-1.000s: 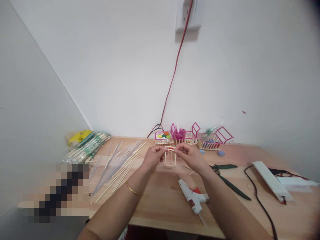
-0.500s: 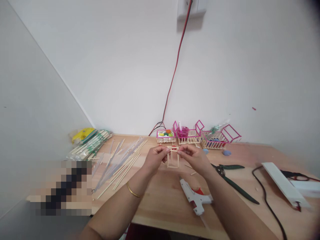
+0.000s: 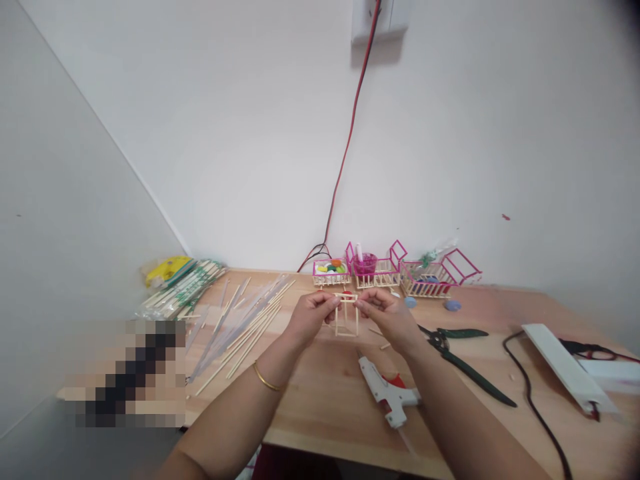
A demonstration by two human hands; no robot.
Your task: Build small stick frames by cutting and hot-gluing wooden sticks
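A small frame of pale wooden sticks [image 3: 357, 320] is held up above the table in both hands. My left hand [image 3: 314, 316] pinches its upper left corner between thumb and fingers. At the upper right corner, my right hand [image 3: 384, 313] has the same kind of pinch on it. The frame's lower part hangs free between the hands. Below it and a little to the right, a white glue gun [image 3: 389, 393] with a red trigger lies on the table, partly beside my right forearm.
Loose sticks [image 3: 255, 333] and a bag of skewers [image 3: 185, 287] lie left on the wooden table [image 3: 310, 413]. Pink-edged stick baskets [image 3: 377, 272] stand along the wall. Green-handled pruners [image 3: 477, 377], a black cable [image 3: 530, 400] and a white power strip [image 3: 565, 367] are at right.
The camera view has shifted very slightly. Both hands keep the same pinch on the stick frame, with no other clear movement.
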